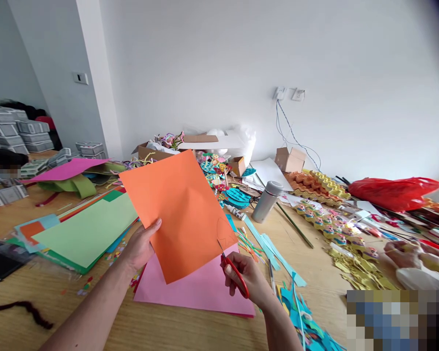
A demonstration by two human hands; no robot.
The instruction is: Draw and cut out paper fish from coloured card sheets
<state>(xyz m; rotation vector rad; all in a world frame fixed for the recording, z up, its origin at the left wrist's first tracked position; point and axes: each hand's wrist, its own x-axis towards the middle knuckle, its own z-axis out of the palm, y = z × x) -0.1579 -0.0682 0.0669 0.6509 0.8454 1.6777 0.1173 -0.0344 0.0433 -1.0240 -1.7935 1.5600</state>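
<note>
My left hand [141,247] grips an orange sheet of paper [179,209] by its left edge, thumb on the front. The sheet is raised and tilted above the table. A faint drawn outline shows near its right edge. In my right hand [241,278] are red-handled scissors [237,275], fingers wrapped round the handles. Their blades point up and left at the orange sheet's lower right part, beside the drawn outline. Pink paper [193,295] lies on the table beneath the orange sheet.
Green sheets [91,229] lie at the left. A grey bottle [268,201] stands behind teal paper strips [278,251]. Teal scraps [303,317] cover the lower right. Farther right are painted egg-carton pieces [325,224], a red bag [395,192] and another person's hands [406,253].
</note>
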